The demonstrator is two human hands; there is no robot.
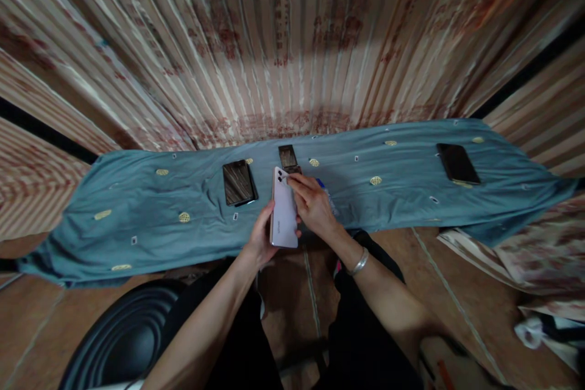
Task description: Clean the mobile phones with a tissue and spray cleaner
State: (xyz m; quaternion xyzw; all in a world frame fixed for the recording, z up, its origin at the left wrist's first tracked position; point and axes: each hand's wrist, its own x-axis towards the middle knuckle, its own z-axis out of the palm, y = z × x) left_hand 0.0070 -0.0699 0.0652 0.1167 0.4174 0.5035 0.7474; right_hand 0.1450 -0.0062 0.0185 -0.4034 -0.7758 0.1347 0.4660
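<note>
My left hand (pixel 261 236) grips a white phone (pixel 283 213) from below, back side up, its camera lenses at the far end. My right hand (pixel 313 202) rests on the phone's right edge, fingers pinched at the camera corner; whether they hold anything small I cannot make out. A metal bangle sits on my right wrist. Both hands hover over the near edge of a teal cloth (pixel 137 207).
On the cloth lie a dark phone (pixel 238 183) left of my hands, a small dark device (pixel 289 158) just beyond them, and a black phone (pixel 457 163) far right. A blue item (pixel 320 183) peeks from behind my right hand. A black round stool (pixel 123 335) stands lower left.
</note>
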